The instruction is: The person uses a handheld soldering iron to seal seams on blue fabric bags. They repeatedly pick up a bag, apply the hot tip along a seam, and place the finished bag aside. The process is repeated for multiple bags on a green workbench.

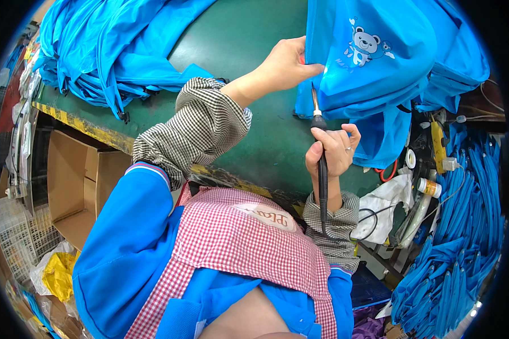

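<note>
My right hand (335, 148) is closed round the dark handle of a soldering iron (320, 123). Its thin metal tip points up toward a sheet of blue fabric (398, 76) that bears a white printed bear. Whether the tip touches the cloth I cannot tell. At the fabric's left edge, my left hand (285, 66) pinches the cloth between thumb and fingers. A small bit of red shows by its fingertips, too little to name. The iron's black cord runs down past my right sleeve.
Blue fabric with small black tips (113, 51) is heaped on the green table (226, 135) at the far left. A cardboard box (76, 186) stands below the striped table edge. At right are red-handled scissors (389, 172), a white cloth (384, 200), a small bottle (430, 187) and many folded blue pieces (447, 282).
</note>
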Action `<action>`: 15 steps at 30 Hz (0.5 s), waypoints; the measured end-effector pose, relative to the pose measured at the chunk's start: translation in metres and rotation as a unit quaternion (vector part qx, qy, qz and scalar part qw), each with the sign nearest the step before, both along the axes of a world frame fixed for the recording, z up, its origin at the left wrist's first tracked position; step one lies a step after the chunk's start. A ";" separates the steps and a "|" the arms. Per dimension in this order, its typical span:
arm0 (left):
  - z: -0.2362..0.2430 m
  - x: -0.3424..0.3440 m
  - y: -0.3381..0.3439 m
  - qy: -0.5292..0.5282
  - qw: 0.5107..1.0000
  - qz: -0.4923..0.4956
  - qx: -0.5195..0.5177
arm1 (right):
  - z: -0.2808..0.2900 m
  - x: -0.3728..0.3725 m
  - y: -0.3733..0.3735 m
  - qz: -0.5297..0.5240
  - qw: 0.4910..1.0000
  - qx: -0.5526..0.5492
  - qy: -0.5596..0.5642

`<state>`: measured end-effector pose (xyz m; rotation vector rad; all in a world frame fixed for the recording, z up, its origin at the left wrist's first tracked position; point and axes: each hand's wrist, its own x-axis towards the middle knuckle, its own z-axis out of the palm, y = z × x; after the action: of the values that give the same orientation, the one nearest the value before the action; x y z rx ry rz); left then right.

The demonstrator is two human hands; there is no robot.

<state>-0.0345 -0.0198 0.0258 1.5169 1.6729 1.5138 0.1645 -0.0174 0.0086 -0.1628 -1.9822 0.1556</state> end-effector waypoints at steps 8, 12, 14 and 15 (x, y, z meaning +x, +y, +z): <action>0.009 0.013 -0.003 -0.009 0.997 -0.016 0.078 | 0.033 0.019 -0.016 0.002 0.998 -0.061 -0.024; -0.027 0.061 0.018 0.219 0.962 0.074 0.142 | 0.043 0.044 -0.010 -0.054 0.992 -0.005 0.113; -0.054 0.082 0.023 0.154 0.985 0.047 0.056 | 0.049 0.054 0.001 -0.084 0.986 -0.030 0.140; -0.059 0.087 0.020 0.043 0.998 0.013 -0.054 | 0.047 0.063 0.008 -0.105 0.982 -0.016 0.156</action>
<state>0.0523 0.0005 -0.0329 1.5284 1.8005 1.3648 0.2275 -0.0094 0.0559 -0.3470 -1.6393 0.0703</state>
